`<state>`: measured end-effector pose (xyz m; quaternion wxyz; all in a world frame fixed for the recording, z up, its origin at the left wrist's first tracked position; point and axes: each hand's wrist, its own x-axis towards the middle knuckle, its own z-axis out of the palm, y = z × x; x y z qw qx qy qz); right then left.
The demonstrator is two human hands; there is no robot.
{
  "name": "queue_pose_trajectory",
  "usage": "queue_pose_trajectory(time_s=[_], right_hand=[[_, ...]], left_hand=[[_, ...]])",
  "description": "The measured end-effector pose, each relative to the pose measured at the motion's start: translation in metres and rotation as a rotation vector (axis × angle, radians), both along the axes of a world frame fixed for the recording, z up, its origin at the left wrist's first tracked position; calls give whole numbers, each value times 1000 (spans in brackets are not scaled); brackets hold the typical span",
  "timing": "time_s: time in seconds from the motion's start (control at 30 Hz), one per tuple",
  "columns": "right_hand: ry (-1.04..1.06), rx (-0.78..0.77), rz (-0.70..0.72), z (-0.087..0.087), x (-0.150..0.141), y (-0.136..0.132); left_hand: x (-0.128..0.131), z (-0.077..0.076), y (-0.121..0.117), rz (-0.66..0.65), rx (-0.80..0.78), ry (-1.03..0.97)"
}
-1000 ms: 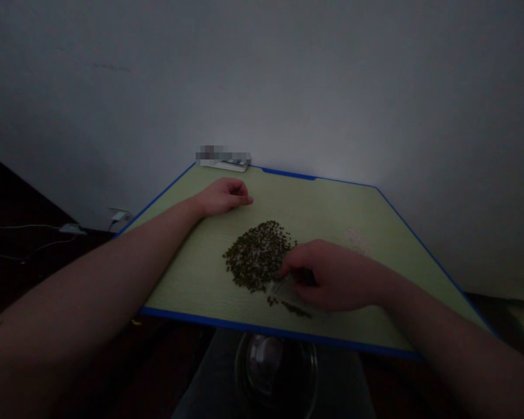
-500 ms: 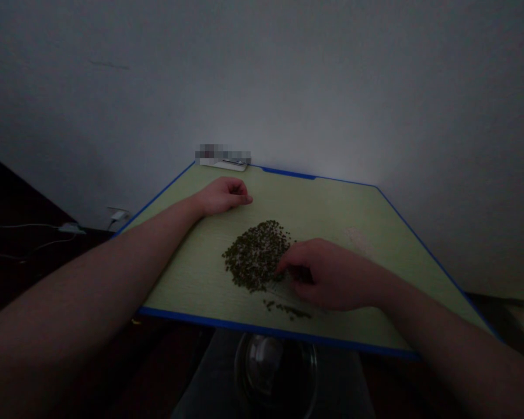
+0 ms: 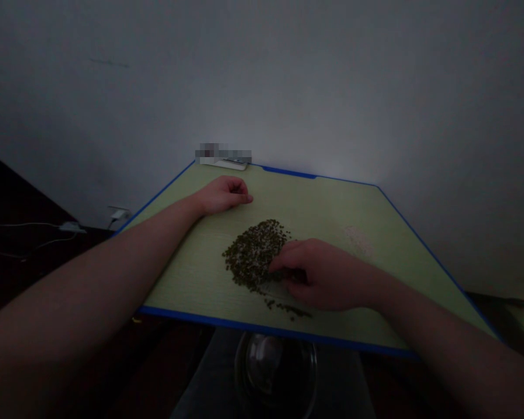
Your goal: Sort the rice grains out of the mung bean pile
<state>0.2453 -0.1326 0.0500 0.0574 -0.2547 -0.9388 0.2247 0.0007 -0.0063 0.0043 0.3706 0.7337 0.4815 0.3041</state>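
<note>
- Left hand (image 3: 223,195): palm down on the far half of the table (image 3: 179,285), well left of the beans; fingers (image 3: 240,199) loosely curled, nothing visible in their hold.
- Right hand (image 3: 327,274): low over the lower right edge of the heap, wrist toward the right side of the table; fingers (image 3: 277,266) curled inward, tips touching the beans. Grip on any bean or other object: impossible to tell in this dim light.
- Heap of mung beans (image 3: 253,256): a rough oval near the middle of the table, dark green with pale specks through it.
- Stray beans (image 3: 288,309): a thin scatter just below the right hand, close to the near edge.
- Pale strip (image 3: 274,287): faint, partly under the right hand, too dim to name.
- Pale patch (image 3: 357,241): right of the heap, well apart from it, contents unclear.
- Glass bowl (image 3: 275,372): below the near edge, dark inside, contents hidden.
- Good handling, as a judgement: fingertips low, short, gentle strokes, and motion away from the near edge, to keep beans from rolling off.
- Power strip (image 3: 224,164): against the wall at the far edge, partly blurred.
</note>
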Motion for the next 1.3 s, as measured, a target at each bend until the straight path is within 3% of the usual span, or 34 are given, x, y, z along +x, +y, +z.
queue_pose_trajectory(time_s=[0.13,0.37,1.3], right_hand=[[11,-2,43,-1,1,0],[-13,36,-34,-1,0,-1],[3,86,85,-4,-17,-5]], left_hand=[[1,0,0,-1,8,6],[2,1,0,1,-5,7],[1,-1,1,5,4,5]])
